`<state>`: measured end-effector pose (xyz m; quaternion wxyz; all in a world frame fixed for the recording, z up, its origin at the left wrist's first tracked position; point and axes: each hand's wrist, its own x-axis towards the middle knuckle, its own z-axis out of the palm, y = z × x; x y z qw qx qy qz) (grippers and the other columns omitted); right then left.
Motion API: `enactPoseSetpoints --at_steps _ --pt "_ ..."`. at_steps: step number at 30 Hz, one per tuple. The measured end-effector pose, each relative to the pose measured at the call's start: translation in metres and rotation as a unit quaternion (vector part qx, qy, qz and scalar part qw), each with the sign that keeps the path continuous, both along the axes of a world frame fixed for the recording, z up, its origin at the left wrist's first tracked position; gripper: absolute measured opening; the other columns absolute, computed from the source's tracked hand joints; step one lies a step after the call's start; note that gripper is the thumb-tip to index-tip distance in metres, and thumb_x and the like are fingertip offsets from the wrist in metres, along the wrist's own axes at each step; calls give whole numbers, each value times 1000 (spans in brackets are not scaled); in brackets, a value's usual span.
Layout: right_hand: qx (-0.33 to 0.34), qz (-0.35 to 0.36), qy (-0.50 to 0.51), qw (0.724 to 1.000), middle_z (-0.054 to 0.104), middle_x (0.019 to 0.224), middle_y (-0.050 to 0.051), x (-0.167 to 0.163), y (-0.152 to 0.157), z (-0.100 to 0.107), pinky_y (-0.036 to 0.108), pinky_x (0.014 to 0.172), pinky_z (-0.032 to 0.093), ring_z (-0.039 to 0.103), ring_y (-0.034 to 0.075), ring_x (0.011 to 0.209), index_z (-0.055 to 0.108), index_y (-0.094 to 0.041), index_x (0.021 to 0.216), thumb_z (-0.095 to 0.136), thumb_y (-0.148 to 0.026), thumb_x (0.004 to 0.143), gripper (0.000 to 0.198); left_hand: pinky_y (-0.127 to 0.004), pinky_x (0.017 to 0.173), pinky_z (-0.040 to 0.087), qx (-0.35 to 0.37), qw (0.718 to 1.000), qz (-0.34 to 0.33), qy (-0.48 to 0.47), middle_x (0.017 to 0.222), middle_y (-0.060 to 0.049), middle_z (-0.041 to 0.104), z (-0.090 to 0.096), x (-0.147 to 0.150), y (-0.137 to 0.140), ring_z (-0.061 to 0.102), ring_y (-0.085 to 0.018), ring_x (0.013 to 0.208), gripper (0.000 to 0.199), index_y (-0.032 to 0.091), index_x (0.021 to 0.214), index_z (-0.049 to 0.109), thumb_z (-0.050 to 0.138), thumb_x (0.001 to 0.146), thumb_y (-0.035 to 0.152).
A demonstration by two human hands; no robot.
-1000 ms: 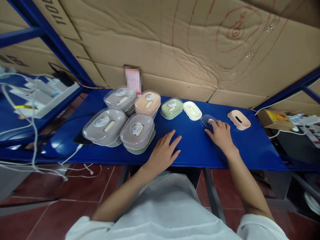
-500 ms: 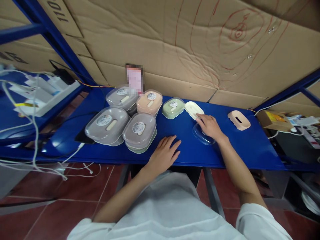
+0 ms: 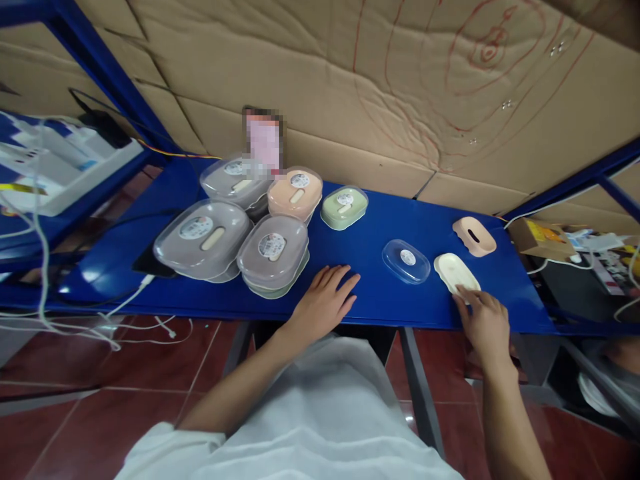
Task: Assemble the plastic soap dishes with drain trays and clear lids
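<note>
My right hand (image 3: 485, 320) grips the near end of a cream oval soap-dish tray (image 3: 454, 270), thumb and fingers at its rim, low over the right side of the table. My left hand (image 3: 325, 293) lies flat with fingers spread at the table's front edge, holding nothing. Between the hands a clear oval lid (image 3: 406, 261) with a round label rests on the table. Behind the tray sits a peach soap-dish base (image 3: 474, 236) with a dark slot. A green lidded soap dish (image 3: 345, 207) stands further back.
At the left are stacked grey lidded soap dishes (image 3: 203, 239), another grey one (image 3: 273, 250) on a green one, and a peach one (image 3: 296, 193). A phone (image 3: 265, 141) leans on the cardboard wall (image 3: 320, 87). White cables (image 3: 145, 283) hang at the left; a small carton (image 3: 545, 239) stands at the right.
My right hand has moved right and nearer, carrying the cream tray from beside the green soap dish past the clear lid. My left hand stays in place. The view has shifted slightly.
</note>
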<state>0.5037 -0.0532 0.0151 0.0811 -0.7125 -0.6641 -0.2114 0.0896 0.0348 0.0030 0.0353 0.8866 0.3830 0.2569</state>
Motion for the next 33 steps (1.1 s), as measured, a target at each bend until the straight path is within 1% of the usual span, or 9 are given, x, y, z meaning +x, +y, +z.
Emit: enactPoseSetpoints --at_steps 6,12,14,18,20,23,28,31,33 --pt "-4 124 123 985 78 127 14 -30 -38 -6 49 100 60 73 32 120 75 -23 136 56 -36 111 34 -54 123 49 -4 1000 -16 5 154 -16 62 3 1 0 63 -31 138 43 20 154 58 52 112 30" --pt "-52 201 209 956 69 151 7 -55 17 1 53 119 55 64 30 142 68 -35 148 50 -39 112 41 -56 123 48 -23 999 -39 7 160 -16 56 7 -2 -2 59 -33 143 45 21 156 56 52 112 31" --pt "-28 175 211 961 58 163 11 -39 50 6 54 126 46 53 31 153 64 -30 153 47 -42 112 46 -56 123 48 -33 999 -41 6 160 -17 56 7 -3 -2 58 -33 143 45 21 155 57 52 112 32" --pt "55 5 201 978 44 166 37 24 110 13 83 120 27 39 52 157 51 -3 158 49 -50 107 69 -57 122 50 -39 998 -39 -4 160 -18 55 8 -5 -3 59 -34 143 45 20 155 57 52 112 32" --pt "42 -73 184 979 58 151 38 51 125 16 84 112 32 50 53 146 60 -3 148 50 -54 105 67 -56 121 51 -34 998 -44 -4 159 -18 56 8 -5 -4 59 -34 143 44 22 154 59 54 111 32" --pt "29 -64 170 983 73 127 35 61 122 23 69 104 46 65 47 124 74 -7 127 45 -55 107 59 -57 120 52 -17 998 -61 -1 159 -16 56 9 -5 -4 60 -34 142 44 24 153 60 56 110 30" --pt "28 120 166 978 76 130 22 -19 73 28 59 108 52 69 40 124 76 -19 130 53 -41 110 38 -55 124 50 16 997 -62 -50 168 -18 48 16 -7 -5 49 -35 156 52 25 160 52 59 109 30" --pt "-11 254 170 952 79 130 6 -94 40 24 49 111 54 72 29 126 75 -33 132 65 -33 106 28 -57 125 49 39 996 -60 -57 172 -18 44 22 -11 -8 41 -36 162 52 26 159 53 63 108 34" --pt "-33 346 179 920 78 134 5 -133 29 22 47 115 53 70 27 132 70 -33 141 63 -25 107 36 -57 127 47 49 996 -69 -41 169 -16 49 24 -15 -10 43 -35 161 45 25 152 58 63 108 33"
